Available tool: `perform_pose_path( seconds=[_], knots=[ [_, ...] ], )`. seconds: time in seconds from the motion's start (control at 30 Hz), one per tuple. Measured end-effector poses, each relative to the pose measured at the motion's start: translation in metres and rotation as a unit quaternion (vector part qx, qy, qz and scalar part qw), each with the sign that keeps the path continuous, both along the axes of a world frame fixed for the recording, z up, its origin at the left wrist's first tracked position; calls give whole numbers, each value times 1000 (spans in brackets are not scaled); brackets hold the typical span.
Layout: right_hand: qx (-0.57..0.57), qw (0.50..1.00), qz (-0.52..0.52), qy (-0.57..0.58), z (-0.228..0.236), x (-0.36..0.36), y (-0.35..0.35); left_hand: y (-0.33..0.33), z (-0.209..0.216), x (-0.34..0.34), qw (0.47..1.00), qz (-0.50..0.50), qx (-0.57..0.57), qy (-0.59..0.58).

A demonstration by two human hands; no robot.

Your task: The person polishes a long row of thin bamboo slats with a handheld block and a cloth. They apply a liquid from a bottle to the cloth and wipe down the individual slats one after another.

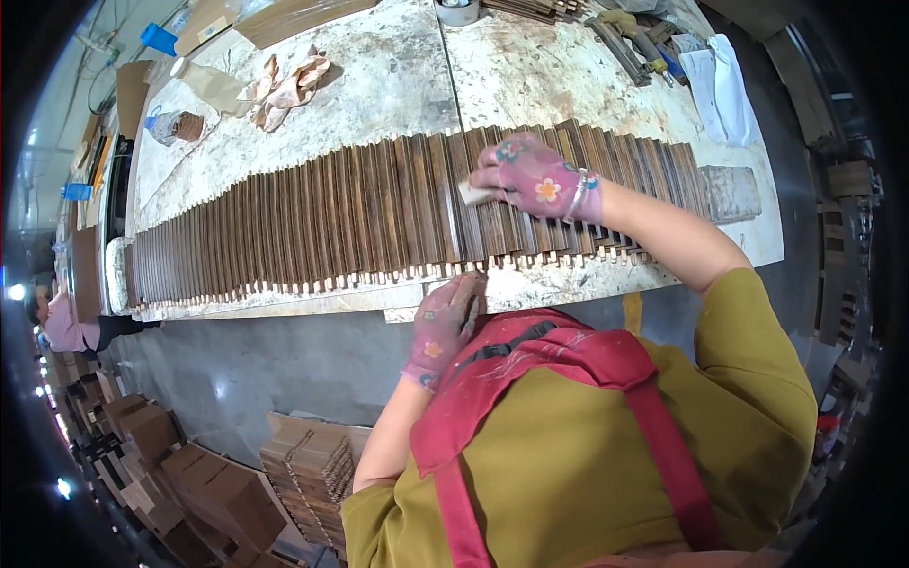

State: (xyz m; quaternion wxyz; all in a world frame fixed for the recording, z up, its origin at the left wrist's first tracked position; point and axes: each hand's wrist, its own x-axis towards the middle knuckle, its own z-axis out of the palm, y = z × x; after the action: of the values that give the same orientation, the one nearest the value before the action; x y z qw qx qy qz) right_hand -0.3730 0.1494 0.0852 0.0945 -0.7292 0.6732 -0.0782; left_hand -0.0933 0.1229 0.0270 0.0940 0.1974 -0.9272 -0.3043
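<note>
A long row of dark brown wooden slats stands packed side by side across the table, pale tenon-like ends showing along both sides. My right hand, in a pink flowered glove, is closed around a small whitish block and presses it on the slat tops right of the middle. Whether the block is a sponge or a sanding pad cannot be told. My left hand, gloved alike, rests at the near table edge by the slat ends, its fingers stretched toward them and holding nothing visible.
A grey block sits at the row's right end, a whitish one at its left. Behind lie a crumpled cloth, a plastic bottle, clamp-like tools and a white bag. Stacked wood pieces stand on the floor.
</note>
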Motion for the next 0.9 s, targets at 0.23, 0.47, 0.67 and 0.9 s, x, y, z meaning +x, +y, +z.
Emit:
perform_pose_path(
  seconds=[0.23, 0.47, 0.67, 0.9],
  knots=[
    [-24, 992, -108, -66, -25, -17, -33, -3, -4, -5, 997, 9, 55, 50],
    [-42, 989, 133, -58, -19, 40, 52, -3, -12, -2, 996, 16, 54, 65],
    [-261, 963, 64, 34, -36, -49, -9, -3, 10, -15, 981, -8, 188, 47],
    [-6, 1000, -20, -19, -28, -17, 27, -7, 1, -26, 979, -35, 200, 32]
  ],
)
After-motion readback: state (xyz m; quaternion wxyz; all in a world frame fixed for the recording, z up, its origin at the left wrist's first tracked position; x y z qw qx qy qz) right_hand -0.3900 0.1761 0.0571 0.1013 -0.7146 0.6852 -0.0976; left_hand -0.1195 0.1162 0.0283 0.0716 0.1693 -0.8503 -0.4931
